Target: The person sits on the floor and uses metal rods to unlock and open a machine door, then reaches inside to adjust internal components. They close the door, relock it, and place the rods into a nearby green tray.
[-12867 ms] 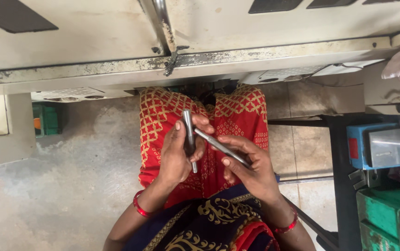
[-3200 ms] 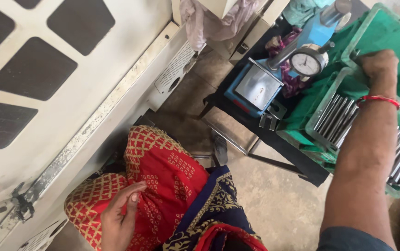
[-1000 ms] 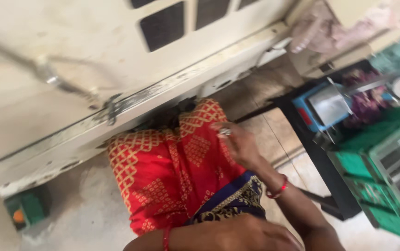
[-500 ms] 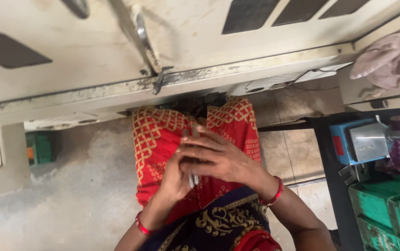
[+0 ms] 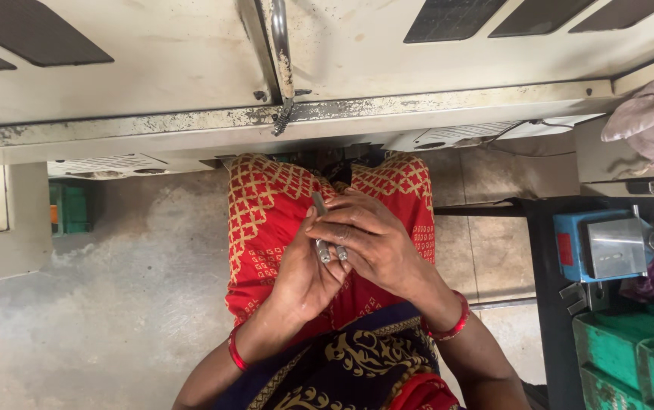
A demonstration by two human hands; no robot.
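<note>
I have both short grey metal rods (image 5: pixel 329 241) clasped between my left hand (image 5: pixel 305 272) and right hand (image 5: pixel 376 247) over my lap, neither rod set down anywhere yet.

A red garment (image 5: pixel 266 220) with a gold lattice print covers the lap; just below it, dark blue cloth (image 5: pixel 357 357) with gold scrollwork; red bangles (image 5: pixel 456 325) circle both bare wrists.

You get even, soft daylight here, bright enough, no harsh glare. Shadow sits under the machine's ledge (image 5: pixel 418 114) and darkens the gap above the knees. Your hands (image 5: pixel 342 250) are sharp, with only a dull gleam on the metal rods (image 5: pixel 329 247). The floor (image 5: pixel 114 304) is slightly washed out. Edges bend a little from the wide lens.
</note>
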